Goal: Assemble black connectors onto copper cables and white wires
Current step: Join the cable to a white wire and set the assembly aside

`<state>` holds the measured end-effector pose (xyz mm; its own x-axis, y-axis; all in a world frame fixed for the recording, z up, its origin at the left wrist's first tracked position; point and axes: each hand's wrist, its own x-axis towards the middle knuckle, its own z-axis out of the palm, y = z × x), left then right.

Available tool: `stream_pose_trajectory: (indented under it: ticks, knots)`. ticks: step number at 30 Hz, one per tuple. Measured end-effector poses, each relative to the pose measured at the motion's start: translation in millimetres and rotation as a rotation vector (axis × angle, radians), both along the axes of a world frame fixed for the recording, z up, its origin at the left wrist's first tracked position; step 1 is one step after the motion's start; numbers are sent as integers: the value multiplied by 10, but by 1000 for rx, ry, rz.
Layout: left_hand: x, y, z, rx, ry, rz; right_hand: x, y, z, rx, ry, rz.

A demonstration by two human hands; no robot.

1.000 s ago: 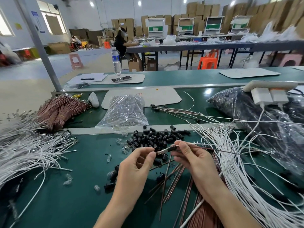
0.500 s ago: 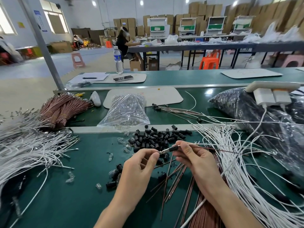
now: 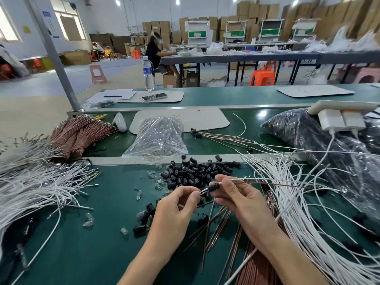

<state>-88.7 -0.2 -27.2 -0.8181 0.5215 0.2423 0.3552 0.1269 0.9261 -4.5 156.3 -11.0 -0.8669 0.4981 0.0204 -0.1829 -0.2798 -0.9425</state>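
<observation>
Between my hands a small black connector [image 3: 212,188] sits on a copper cable [image 3: 273,184] and a white wire [image 3: 236,179] that run off to the right. My right hand [image 3: 238,197] pinches the connector and both strands. The metal tips poking out of its left side are pinched by my left hand [image 3: 181,204]. A heap of loose black connectors [image 3: 197,171] lies just beyond my hands. Loose copper cables [image 3: 218,223] lie under them.
White wires spread at the right [image 3: 308,212] and left [image 3: 35,188]. Bundled copper cables [image 3: 80,134], a clear bag of parts [image 3: 158,136] and finished assemblies [image 3: 222,138] lie on the far belt. A dark plastic bag [image 3: 320,149] and white chargers [image 3: 341,120] sit at right.
My hands stay together on the same connector and wires; they barely shift, and the view has tilted slightly.
</observation>
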Motion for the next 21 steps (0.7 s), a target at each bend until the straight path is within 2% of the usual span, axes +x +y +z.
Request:
stream_pose_trajectory:
  ticks: [3,6,21]
  knots:
    - [18,30,-8,37,-25,1,5,-41,-25,100,-22,124]
    - [37,49,3,46,-24,-20,-7,-79,-38,189,-47,88]
    - [47,28,35,32,54,-25,14,-77,-31,198,-82,36]
